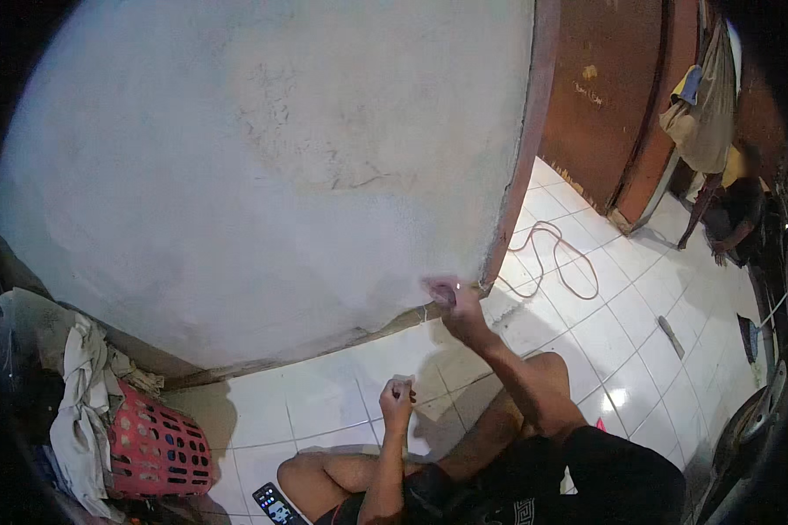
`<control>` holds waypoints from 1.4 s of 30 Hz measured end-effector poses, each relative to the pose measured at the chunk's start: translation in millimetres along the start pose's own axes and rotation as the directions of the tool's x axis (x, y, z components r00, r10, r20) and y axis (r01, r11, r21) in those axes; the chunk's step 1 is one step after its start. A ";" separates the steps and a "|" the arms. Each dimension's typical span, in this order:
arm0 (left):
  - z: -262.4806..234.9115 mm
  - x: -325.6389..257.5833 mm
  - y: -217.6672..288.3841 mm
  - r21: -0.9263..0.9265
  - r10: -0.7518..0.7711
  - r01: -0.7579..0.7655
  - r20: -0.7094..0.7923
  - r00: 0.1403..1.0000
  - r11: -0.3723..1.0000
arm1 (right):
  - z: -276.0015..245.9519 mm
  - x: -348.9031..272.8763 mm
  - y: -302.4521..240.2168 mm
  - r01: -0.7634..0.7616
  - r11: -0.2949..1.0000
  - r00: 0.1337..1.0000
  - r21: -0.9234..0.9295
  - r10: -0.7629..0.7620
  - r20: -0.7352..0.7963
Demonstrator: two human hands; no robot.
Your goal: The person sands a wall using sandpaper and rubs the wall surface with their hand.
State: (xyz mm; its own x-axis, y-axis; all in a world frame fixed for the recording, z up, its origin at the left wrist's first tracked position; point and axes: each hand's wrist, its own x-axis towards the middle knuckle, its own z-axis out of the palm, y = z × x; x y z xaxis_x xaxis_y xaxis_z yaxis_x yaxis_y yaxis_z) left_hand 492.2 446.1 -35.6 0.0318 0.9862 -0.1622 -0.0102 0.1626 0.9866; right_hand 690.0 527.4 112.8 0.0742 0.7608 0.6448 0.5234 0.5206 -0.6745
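Observation:
I sit cross-legged on a white tiled floor (324, 407), facing a pale, worn wall (280, 219). My left hand (397, 398) is raised above the floor in front of my legs. Its fingers are closed together, with a small pale bit at their tips that is too small to name. Farther out, my right hand (451, 296) is lifted on a bent arm close to the wall's lower right corner. Motion smears its fingers, so what they hold, if anything, does not show. A thin whitish strand hangs just below that hand.
A pink perforated basket (162, 446) with pale clothes (83, 394) heaped by it stands at left. A phone (276, 505) with a lit screen lies by my left knee. A thin reddish cable (538, 262) loops beside the doorway. Another person (735, 214) sits at far right, near hanging cloth (709, 114).

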 end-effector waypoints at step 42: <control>-4.8 25.2 -23.4 0.022 -0.038 0.037 0.094 0.995 0.999 | 0.2 133.3 -89.8 0.474 0.663 0.798 -0.580 -0.602 -0.035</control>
State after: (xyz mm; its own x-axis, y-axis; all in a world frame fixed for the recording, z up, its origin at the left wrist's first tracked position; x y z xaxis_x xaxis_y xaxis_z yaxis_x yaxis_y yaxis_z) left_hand 488.4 467.3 -62.9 0.1255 0.9721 -0.1979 0.0125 0.1979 0.9801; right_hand 652.8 582.1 259.2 -0.2260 0.2799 0.9331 0.8741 0.4810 0.0674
